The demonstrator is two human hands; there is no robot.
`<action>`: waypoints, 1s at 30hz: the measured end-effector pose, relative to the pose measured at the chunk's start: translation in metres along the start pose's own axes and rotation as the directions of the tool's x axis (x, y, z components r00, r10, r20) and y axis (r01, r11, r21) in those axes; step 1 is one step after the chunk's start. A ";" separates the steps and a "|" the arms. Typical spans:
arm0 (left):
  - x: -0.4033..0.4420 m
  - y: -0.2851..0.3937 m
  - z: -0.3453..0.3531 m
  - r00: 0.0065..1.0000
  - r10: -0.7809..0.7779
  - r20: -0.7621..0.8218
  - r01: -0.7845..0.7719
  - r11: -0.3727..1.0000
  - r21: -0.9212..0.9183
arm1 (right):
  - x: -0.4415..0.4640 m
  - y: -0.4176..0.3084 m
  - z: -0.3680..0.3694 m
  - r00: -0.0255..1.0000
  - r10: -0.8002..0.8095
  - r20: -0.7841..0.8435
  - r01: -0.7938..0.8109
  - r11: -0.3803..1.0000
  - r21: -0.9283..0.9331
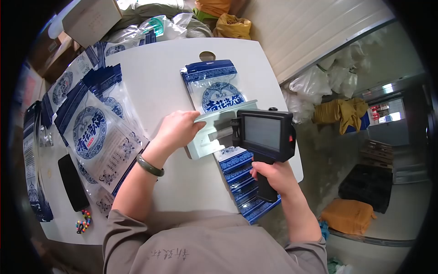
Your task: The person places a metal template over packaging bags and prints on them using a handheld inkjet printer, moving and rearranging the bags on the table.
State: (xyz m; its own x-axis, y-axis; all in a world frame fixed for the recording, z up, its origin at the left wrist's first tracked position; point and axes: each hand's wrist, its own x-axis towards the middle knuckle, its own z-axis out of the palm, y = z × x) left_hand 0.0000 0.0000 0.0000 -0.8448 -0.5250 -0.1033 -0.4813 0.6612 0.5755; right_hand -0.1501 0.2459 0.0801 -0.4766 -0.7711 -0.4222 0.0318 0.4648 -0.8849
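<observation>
My right hand is wrapped round the handle of a black handheld inkjet printer with a grey screen. My left hand pinches the left edge of a pale metal guide plate, which has a raised rim and a cut-out. The plate lies across a stack of blue-and-white printed plastic bags, covering their middle. Below it, the bags' lower ends fan out in steps toward my body. The printer's head is at the plate's right part; whether they touch is hidden.
More printed bags lie in piles on the left of the white table. A black oblong case with a colourful bead strap lies near them. Cartons and sacks stand behind. An orange bundle rests on the floor at right.
</observation>
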 end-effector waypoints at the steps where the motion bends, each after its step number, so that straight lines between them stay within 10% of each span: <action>1: 0.002 0.003 0.003 1.000 0.000 -0.014 0.000 1.000 -0.001 | 0.000 -0.007 0.001 1.000 0.010 -0.008 -0.011 0.997 -0.073; 13: 0.000 -0.006 0.001 0.999 0.006 -0.034 -0.006 1.000 -0.007 | 0.027 -0.025 0.051 0.980 0.194 -0.050 -0.198 0.889 -0.413; 21: -0.001 -0.007 0.004 0.997 0.042 -0.058 -0.041 0.999 0.026 | 0.043 -0.017 -0.023 0.961 0.207 -0.184 -0.248 0.940 -0.235; 30: -0.017 0.025 -0.029 0.999 0.051 -0.006 -0.052 0.994 -0.100 | 0.007 0.046 -0.059 0.919 -0.132 -0.371 0.286 0.872 0.397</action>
State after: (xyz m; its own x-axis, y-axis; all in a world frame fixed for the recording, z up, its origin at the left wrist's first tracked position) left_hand 0.0094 0.0098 0.0399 -0.8669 -0.4937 -0.0687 -0.4114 0.6307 0.6580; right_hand -0.2033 0.2877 0.0476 -0.7683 -0.6087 -0.1980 0.2401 0.0127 -0.9707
